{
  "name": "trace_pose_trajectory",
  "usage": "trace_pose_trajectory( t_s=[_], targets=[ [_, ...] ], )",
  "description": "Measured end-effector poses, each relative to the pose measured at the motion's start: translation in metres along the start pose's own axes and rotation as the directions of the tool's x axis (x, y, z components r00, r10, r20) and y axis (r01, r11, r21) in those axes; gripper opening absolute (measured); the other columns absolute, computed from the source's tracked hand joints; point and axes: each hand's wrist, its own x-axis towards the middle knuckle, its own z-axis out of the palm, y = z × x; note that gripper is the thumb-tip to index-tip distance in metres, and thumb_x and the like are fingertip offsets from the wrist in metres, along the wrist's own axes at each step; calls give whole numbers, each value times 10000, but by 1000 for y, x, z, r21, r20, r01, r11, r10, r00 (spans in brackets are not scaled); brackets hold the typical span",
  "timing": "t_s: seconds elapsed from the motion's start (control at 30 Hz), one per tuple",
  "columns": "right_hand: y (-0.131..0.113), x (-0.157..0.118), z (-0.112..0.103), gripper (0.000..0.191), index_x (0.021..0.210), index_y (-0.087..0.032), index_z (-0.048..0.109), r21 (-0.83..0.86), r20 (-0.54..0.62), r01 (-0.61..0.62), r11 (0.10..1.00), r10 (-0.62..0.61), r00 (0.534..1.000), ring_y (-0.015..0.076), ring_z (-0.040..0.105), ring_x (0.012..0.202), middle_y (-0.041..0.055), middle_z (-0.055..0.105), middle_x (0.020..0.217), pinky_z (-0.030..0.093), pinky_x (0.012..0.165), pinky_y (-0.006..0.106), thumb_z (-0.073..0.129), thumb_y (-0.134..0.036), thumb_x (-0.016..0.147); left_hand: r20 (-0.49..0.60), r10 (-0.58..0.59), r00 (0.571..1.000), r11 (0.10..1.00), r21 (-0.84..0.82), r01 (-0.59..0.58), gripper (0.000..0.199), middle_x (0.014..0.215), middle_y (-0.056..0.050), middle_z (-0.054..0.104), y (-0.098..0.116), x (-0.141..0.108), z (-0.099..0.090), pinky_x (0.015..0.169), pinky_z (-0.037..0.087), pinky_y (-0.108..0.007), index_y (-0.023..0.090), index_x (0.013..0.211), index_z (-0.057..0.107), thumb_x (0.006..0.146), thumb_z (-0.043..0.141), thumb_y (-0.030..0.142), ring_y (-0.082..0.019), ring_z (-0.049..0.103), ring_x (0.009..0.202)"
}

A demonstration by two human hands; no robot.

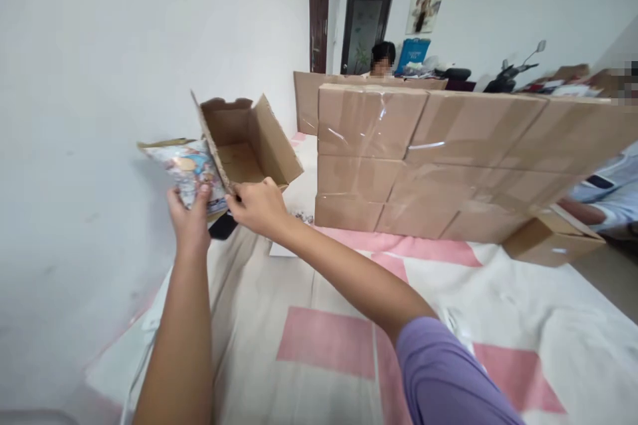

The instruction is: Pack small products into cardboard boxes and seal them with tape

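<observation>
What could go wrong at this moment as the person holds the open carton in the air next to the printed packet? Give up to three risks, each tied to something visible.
1. The right hand grips the small open carton only by one flap edge, tilted in mid-air; it may slip or the flap may tear.
2. The left hand pinches the printed packet at its lower end; it might crease or drop.
3. The stacked taped boxes stand close by; a swing of the carton could knock them.

**A sheet-covered bed with boxes**

The bed [319, 292] wears a cream sheet with pink blocks. A stack of taped cardboard boxes [428, 159] stands on its far side, and a smaller box [551, 239] lies at the far right.
</observation>
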Motion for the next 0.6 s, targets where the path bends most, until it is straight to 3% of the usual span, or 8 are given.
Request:
trace_pose_trajectory(
  t_s=[0.07, 0.17, 0.23, 0.33, 0.4, 0.5, 0.6],
  targets=[
    [-20, -43, -25, 315, 1116, -197, 703, 31, -2, 87, 996, -87, 996, 220, 680, 953, 53, 781, 1001, 329, 921, 384, 458, -387, 1062, -88, -33, 996, 983, -184, 16, 710, 1296, -52, 647, 32, -32, -21, 976, 568, -349, 222, 1253, 455, 706, 752, 564, -182, 671, 1116],
    [-18, -120, -62, 385, 915, -190, 710, 24, -36, 179, 984, -178, 983, 272, 624, 1157, 78, 763, 1029, 274, 1051, 452, 456, -437, 1064, -124, -54, 991, 923, -386, 2, 606, 1204, 2, 693, 66, -83, -34, 1024, 564, -373, 248, 1178, 566, 676, 777, 515, -197, 668, 1191],
    [-3, -174, -80, 392, 874, -195, 689, 25, -48, 191, 981, -189, 981, 315, 555, 1254, 97, 736, 1104, 238, 1101, 507, 484, -485, 1039, -44, 4, 999, 911, -412, -22, 498, 1133, 28, 711, 80, -115, -32, 1076, 541, -393, 272, 1140, 605, 728, 741, 518, -194, 658, 1225],
    [20, -249, -96, 318, 981, -189, 652, 60, -18, 121, 991, -120, 993, 270, 582, 994, 99, 689, 1021, 347, 1013, 504, 463, -444, 1002, 133, 68, 989, 873, -487, 5, 409, 1089, 34, 726, 94, -160, -24, 1114, 511, -381, 279, 1111, 636, 765, 755, 460, -181, 675, 1190],
    [26, -292, -103, 314, 972, -181, 626, 15, 3, 186, 982, -186, 982, 249, 522, 835, 87, 624, 898, 393, 915, 496, 462, -448, 950, 232, 68, 970, 845, -530, 68, 409, 1109, 10, 736, 107, -186, -21, 1089, 524, -361, 263, 1102, 650, 757, 788, 432, -191, 691, 1158],
    [18, -340, -121, 374, 987, -170, 623, -129, 31, 404, 906, -403, 915, 243, 463, 784, 69, 535, 825, 412, 839, 489, 480, -506, 907, 336, 96, 937, 832, -544, 110, 492, 1145, -34, 744, 137, -208, -24, 1036, 555, -346, 253, 1141, 656, 725, 840, 441, -221, 704, 1136],
    [5, -370, -145, 348, 995, -181, 624, -227, 78, 564, 794, -562, 823, 259, 522, 875, 78, 550, 870, 437, 873, 494, 518, -509, 943, 444, 233, 865, 808, -583, 81, 599, 1187, -58, 736, 176, -205, -34, 1055, 547, -360, 254, 1193, 652, 687, 884, 474, -249, 698, 1163]
  ],
)
